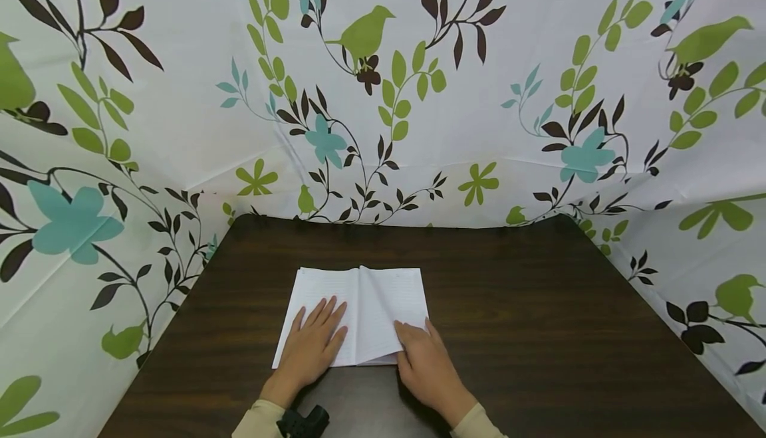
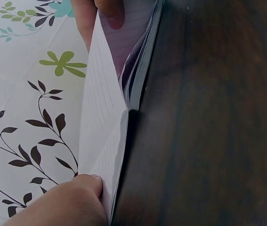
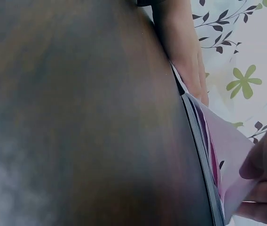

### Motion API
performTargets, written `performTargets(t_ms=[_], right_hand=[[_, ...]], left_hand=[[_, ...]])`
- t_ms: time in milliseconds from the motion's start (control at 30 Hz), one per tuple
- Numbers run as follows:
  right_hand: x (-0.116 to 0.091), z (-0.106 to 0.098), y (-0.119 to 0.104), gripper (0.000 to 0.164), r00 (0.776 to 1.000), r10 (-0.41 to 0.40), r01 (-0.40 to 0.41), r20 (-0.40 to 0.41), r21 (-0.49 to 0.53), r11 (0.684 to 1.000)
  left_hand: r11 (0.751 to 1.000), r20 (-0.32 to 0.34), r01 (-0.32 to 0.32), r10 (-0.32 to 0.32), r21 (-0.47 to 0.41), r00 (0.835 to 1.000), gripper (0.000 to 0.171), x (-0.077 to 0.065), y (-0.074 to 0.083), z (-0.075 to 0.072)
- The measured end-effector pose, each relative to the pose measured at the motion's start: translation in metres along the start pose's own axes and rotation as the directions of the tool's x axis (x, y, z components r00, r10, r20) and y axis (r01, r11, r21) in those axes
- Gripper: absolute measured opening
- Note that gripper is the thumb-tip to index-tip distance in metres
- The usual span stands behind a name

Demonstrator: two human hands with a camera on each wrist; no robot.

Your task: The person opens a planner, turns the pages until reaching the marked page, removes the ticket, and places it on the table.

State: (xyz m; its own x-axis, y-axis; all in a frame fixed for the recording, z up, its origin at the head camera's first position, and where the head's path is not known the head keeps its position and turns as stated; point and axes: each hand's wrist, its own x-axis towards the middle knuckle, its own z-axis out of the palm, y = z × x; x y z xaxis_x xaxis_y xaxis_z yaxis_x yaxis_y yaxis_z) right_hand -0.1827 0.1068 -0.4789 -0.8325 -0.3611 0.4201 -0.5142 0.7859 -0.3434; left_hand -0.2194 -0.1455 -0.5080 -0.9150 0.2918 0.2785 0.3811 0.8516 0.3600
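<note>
"What colour is the paper [image 1: 320, 284] under the left fingers [image 1: 336, 315]?"
"White, with faint ruled lines."
"And the table [image 1: 538, 331] around them?"
"Dark brown, with streaky wood grain."
"The cloth [image 1: 197, 39] beyond?"
"White, printed with green birds, teal flowers, green and dark brown leaves."
"Behind the fingers?"
"A plain cream sleeve [image 1: 262, 419] and a black wrist device [image 1: 305, 421]."

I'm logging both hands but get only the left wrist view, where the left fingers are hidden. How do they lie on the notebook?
Observer: In the head view, the left hand rests on the left page with its fingers extended.
Operator: Thanks. What is at that wrist?
Observer: A black device, beside the pale sleeve.
Operator: I see right fingers on a raised sheet. Which corner is that?
Observer: From the head view, the right hand is at the lower right corner of the lifted page.
</note>
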Motion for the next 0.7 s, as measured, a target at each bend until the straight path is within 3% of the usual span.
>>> performTargets(t_ms=[167, 300, 500, 700], right_hand=[[0.002, -0.001, 0.002, 0.045, 0.983, -0.032, 0.030, -0.183, -0.014, 0.999], [0.008, -0.001, 0.003, 0.055, 0.960, 0.042, -0.035, -0.275, 0.033, 0.999], [0.017, 0.000, -0.003, 0.064, 0.961, 0.163, -0.129, -0.223, 0.159, 0.979], [0.027, 0.008, -0.017, 0.065, 0.979, 0.126, -0.084, -0.162, 0.245, 0.966]], left_hand=[[1.000, -0.001, 0.001, -0.001, 0.011, 1.000, 0.053, -0.001, -0.002, 0.002], [1.000, -0.001, -0.002, 0.002, 0.010, 1.000, 0.053, 0.000, -0.003, 0.001], [1.000, -0.009, -0.003, 0.004, 0.001, 1.000, 0.052, 0.000, -0.004, 0.002], [1.000, -0.022, -0.009, 0.009, 0.003, 1.000, 0.051, 0.000, -0.005, 0.004]])
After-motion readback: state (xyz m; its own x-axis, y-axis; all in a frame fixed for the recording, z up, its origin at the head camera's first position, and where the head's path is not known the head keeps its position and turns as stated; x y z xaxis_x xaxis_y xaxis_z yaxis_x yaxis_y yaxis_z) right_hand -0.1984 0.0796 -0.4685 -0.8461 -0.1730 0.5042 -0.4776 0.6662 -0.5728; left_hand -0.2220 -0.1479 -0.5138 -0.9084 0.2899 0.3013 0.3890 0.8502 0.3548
